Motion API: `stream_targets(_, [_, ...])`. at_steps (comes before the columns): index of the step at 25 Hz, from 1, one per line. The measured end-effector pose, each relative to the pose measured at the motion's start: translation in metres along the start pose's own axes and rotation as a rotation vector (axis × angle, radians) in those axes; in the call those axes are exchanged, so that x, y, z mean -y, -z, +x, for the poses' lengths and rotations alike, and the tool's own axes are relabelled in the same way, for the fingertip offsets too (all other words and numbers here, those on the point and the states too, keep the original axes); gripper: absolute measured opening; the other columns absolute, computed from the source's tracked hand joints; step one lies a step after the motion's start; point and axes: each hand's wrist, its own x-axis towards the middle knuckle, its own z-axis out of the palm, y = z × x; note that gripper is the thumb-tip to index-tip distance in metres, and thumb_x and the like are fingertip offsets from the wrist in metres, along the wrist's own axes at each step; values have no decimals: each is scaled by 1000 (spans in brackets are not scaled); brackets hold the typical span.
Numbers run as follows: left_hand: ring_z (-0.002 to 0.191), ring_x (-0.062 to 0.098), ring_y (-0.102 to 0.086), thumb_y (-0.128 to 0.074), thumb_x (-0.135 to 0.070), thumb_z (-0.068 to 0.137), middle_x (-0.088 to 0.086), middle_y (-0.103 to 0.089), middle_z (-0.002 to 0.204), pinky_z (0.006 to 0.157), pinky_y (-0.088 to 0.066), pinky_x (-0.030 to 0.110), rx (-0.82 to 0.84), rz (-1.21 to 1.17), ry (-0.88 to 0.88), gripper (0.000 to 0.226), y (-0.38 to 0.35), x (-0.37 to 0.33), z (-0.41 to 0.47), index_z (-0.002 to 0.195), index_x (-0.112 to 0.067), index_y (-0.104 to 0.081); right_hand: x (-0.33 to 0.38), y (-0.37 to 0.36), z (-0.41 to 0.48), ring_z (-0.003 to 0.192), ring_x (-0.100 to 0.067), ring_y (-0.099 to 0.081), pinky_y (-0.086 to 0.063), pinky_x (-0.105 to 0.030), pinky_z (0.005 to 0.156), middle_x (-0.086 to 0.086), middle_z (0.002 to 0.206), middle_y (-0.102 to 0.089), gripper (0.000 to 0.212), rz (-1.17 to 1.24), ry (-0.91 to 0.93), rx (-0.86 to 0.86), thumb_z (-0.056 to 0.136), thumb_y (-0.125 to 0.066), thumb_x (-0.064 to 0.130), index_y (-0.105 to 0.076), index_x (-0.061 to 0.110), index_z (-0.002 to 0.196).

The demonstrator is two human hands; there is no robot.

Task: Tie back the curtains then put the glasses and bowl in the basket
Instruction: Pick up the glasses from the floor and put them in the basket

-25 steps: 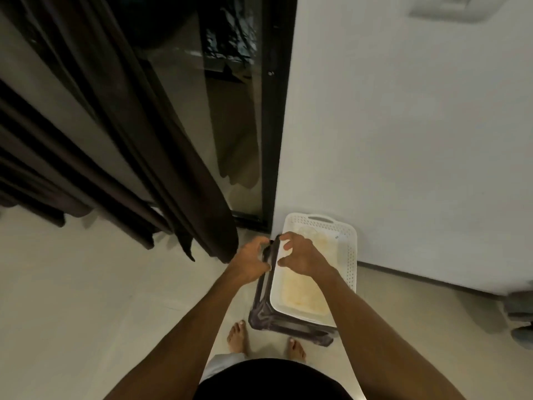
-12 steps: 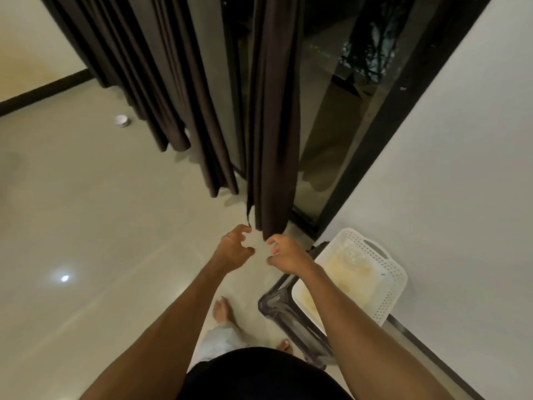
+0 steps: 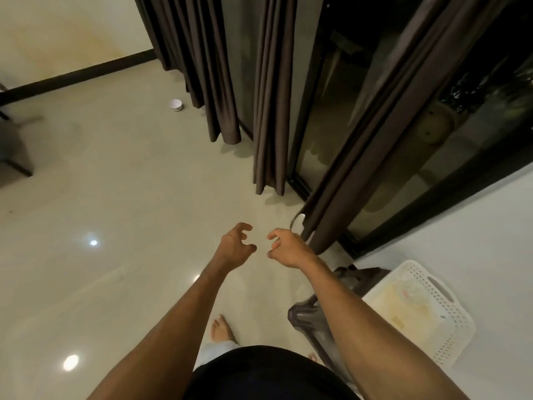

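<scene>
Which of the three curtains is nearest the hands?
The right curtain: its hem ends just beside the right hand. The middle curtain and left curtain hang farther off.

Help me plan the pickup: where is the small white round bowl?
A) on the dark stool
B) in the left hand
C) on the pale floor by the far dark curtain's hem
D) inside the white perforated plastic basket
C: the small white round bowl sits on the pale glossy floor beside the hem of the far dark brown fabric curtain.
</scene>
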Motion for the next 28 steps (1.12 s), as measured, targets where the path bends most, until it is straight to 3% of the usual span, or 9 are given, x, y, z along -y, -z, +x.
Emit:
stream_targets(10, [88, 20, -58, -68, -11, 85, 12, -59, 119, 58, -44, 16, -92, -87, 83, 47, 145, 44, 87, 129, -16, -53, 149, -45, 108, 112, -24, -59, -49, -40, 100, -4, 128, -58, 48, -49, 80, 103, 87, -65, 20, -51, 25, 133])
stream_targets(23, [95, 21, -60, -68, -13, 85, 10, -59, 119, 68, -46, 24, -250, -157, 190, 49, 280, -2, 285, 130, -19, -52, 299, 27, 338, 109, -24, -60, -51, -38, 96, -7, 128, -56, 48, -130, 171, 226, 84, -67, 21, -53, 25, 129])
stream_targets(28, [92, 20, -59, -67, -12, 85, 11, -61, 118, 59, -44, 18, -249, -138, 168, 49, 337, -7, 366, 131, -18, -51, 362, 40, 416, 109, -25, -60, -51, -41, 98, -6, 127, -57, 46, -167, 182, 228, 84, -66, 21, -54, 26, 128])
